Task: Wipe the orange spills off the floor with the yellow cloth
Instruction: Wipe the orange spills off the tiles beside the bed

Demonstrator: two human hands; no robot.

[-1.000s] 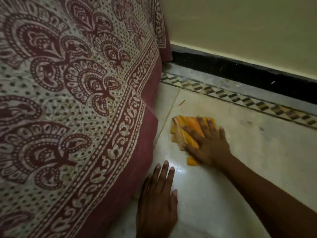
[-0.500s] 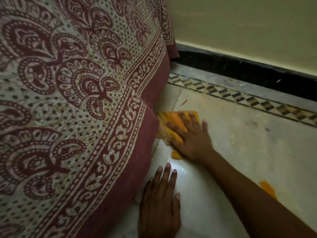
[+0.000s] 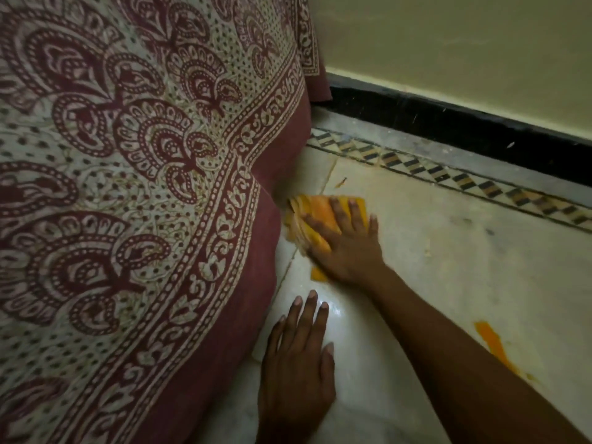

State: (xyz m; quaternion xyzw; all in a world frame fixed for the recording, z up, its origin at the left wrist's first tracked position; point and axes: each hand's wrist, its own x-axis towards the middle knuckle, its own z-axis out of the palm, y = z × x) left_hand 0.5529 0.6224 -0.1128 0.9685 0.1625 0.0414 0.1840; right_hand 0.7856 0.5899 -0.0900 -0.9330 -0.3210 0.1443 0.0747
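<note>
The yellow cloth (image 3: 315, 213), bunched and stained orange, lies on the pale marble floor (image 3: 448, 251) right beside the hanging bedspread. My right hand (image 3: 347, 248) presses flat on it with straight fingers spread over the cloth. My left hand (image 3: 296, 363) rests palm down on the floor nearer to me, fingers straight, holding nothing. An orange spill (image 3: 493, 344) shows on the floor to the right of my right forearm. A small orange streak (image 3: 340, 182) lies just beyond the cloth.
A maroon and cream patterned bedspread (image 3: 128, 203) hangs over the left half of the view down to the floor. A patterned tile border (image 3: 448, 176), a black skirting (image 3: 448, 123) and a cream wall (image 3: 464, 49) run along the back.
My right hand slid the cloth left, up against the bedspread's edge. The view shifted, so the orange spill at the right came into sight. My left hand stayed planted.
</note>
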